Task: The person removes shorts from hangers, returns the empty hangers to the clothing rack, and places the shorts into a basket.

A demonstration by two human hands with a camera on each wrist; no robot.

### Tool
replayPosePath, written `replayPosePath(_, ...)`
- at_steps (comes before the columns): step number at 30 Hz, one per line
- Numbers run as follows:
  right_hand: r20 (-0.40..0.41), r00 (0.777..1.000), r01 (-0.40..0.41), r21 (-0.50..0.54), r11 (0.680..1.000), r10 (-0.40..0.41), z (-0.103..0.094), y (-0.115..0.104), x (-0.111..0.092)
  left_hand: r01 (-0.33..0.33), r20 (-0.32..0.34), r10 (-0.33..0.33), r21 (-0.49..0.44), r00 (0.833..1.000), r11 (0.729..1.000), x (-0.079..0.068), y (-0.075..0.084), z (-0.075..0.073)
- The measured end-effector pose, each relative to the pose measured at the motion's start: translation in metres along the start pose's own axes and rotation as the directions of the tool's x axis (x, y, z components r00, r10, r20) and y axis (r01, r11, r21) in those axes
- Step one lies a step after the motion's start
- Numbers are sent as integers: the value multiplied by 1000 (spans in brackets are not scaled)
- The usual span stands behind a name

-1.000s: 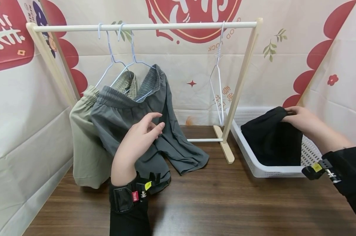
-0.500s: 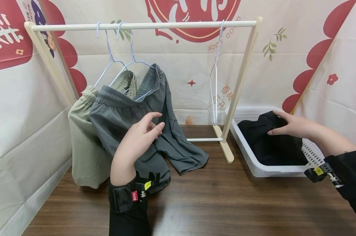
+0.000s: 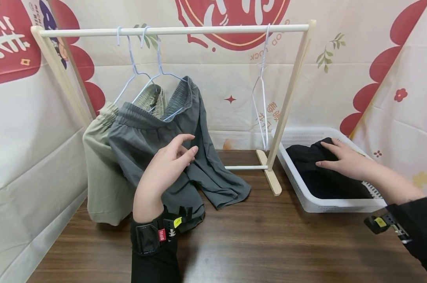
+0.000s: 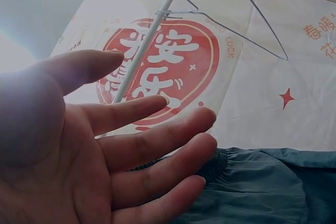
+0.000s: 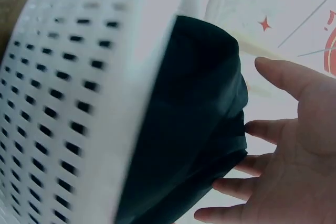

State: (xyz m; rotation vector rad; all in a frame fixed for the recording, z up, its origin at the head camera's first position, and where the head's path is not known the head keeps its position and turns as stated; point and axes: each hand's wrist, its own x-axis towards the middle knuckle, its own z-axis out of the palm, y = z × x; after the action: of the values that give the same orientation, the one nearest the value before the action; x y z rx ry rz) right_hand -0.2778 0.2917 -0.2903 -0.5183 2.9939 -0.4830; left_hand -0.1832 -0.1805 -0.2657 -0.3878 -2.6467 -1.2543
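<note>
Black folded cloth (image 3: 312, 173) lies in a white plastic basket (image 3: 341, 204) on the right. My right hand (image 3: 351, 160) is spread over the cloth; in the right wrist view its fingers reach to the cloth's edge, thumb apart. My left hand (image 3: 167, 169) hovers in front of the dark grey shorts (image 3: 220, 188), fingers relaxed, and the left wrist view shows its palm holding nothing. Those shorts hang by the elastic waistband from a light blue hanger (image 3: 159, 59). Behind them, sage green shorts (image 3: 103, 169) hang on another blue hanger (image 3: 131, 59).
A wooden garment rack (image 3: 213, 30) stands across the brown table (image 3: 256, 243). A bare white hanger (image 3: 263, 90) hangs near its right post, close to the basket. The rack's foot (image 3: 270, 177) lies just left of the basket. Printed cloth (image 3: 394, 118) lines the back and sides.
My right hand has let go of the raised black cloth, which now lies lower and flatter in the basket. The hand has opened over it. My left hand has stayed in place.
</note>
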Motion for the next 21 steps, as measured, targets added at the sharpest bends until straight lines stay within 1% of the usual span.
replayPosePath(4,-10,1000,-19,3,1000,19,10,1,-8,-20,-26,20,-20,999,1000,0,2,1)
replayPosePath(7,-17,1000,-24,-19,1000,24,14,0,-12,-49,-71,46,-39,996,998,-1,3,1)
replayPosePath(10,-42,999,-21,-34,999,19,14,-6,-14,-95,-127,88,-56,988,994,-2,5,1)
replayPosePath(12,-75,997,-16,-31,999,14,13,-13,-16,-131,-159,120,-64,980,989,-3,6,1)
replayPosePath(15,-150,989,3,-24,1000,-6,10,-27,-19,-176,-205,159,-68,966,982,-3,6,2)
replayPosePath(17,-194,981,12,-13,1000,-14,9,-40,-21,-204,-244,183,-63,952,977,-4,6,2)
replayPosePath(19,-227,974,19,2,1000,-18,9,-54,-24,-230,-294,206,-49,933,972,-5,6,2)
replayPosePath(21,-256,966,33,19,999,-27,9,-68,-26,-257,-345,233,-24,909,966,-6,6,1)
